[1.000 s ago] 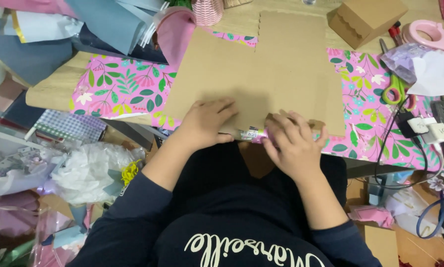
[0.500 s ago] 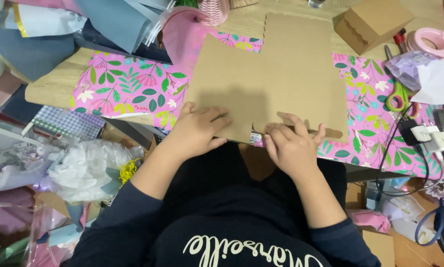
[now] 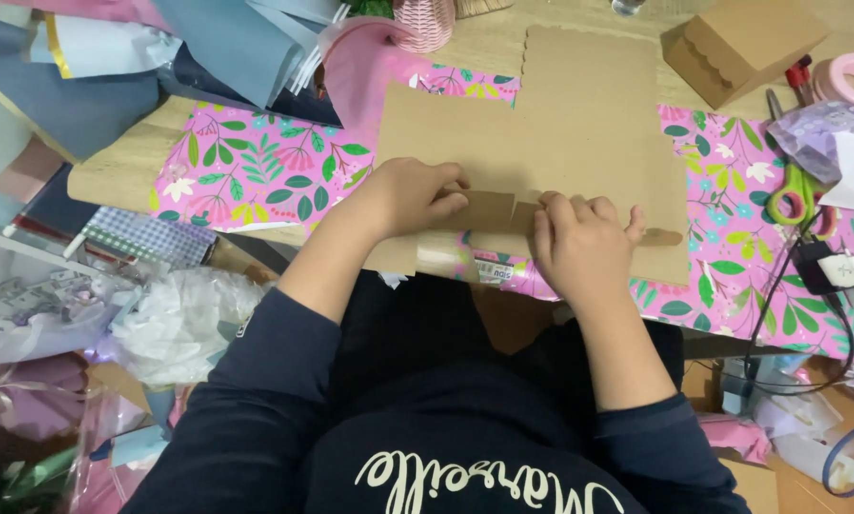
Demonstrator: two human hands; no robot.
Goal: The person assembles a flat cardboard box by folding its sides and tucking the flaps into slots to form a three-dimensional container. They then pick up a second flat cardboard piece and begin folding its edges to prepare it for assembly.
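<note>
A flat brown cardboard box blank (image 3: 560, 143) with a scalloped top edge lies on pink floral wrapping paper (image 3: 256, 171) on a wooden table. My left hand (image 3: 413, 195) presses down a small flap (image 3: 484, 207) folded up along the blank's near edge. My right hand (image 3: 584, 243) presses the same near edge just to the right, fingers curled over the fold. Both hands touch the cardboard and sit close together at the table's front edge.
A folded brown box (image 3: 746, 43) stands at the back right. Green-handled scissors (image 3: 798, 200), a pink tape roll (image 3: 851, 81) and cables with a charger (image 3: 841, 271) lie on the right. Coloured paper sheets (image 3: 113, 67) pile at the back left; plastic bags (image 3: 175, 319) lie left below the table.
The cardboard blank has shifted toward me and the near flap is now folded up; both hands have moved onto that fold.
</note>
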